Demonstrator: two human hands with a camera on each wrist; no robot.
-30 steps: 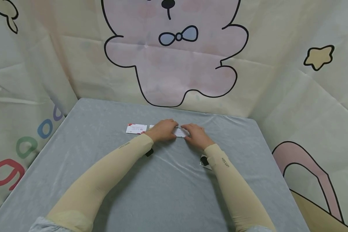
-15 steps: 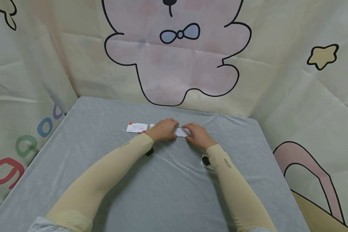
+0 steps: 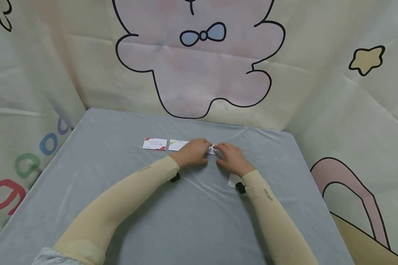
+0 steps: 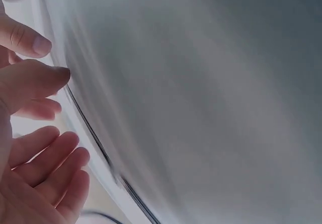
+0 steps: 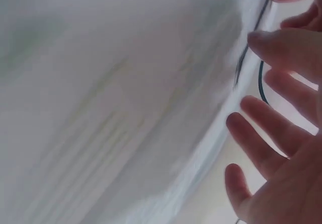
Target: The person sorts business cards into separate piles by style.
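In the head view, my left hand (image 3: 193,151) and right hand (image 3: 233,158) face each other over a small white card (image 3: 211,149) lying on the grey cloth-covered table. Much of that card is hidden by my fingers. My right thumb is off to its right; exact finger contact cannot be made out. To the left lie a white card with a yellow-green stripe (image 3: 178,145), partly behind my left hand, and a white card with red flowers (image 3: 154,144). Both wrist views show loosely bent, spread fingers with nothing visibly gripped.
Beneath my right wrist lies another whitish card or packet (image 3: 234,180), partly covered by the black wrist camera (image 3: 240,187). The table's (image 3: 199,221) far edge meets a printed curtain (image 3: 199,81).
Both hands have shifted slightly right relative to the cards. More of the striped card now shows, while less of the card between my hands is visible. The head view has tilted slightly.
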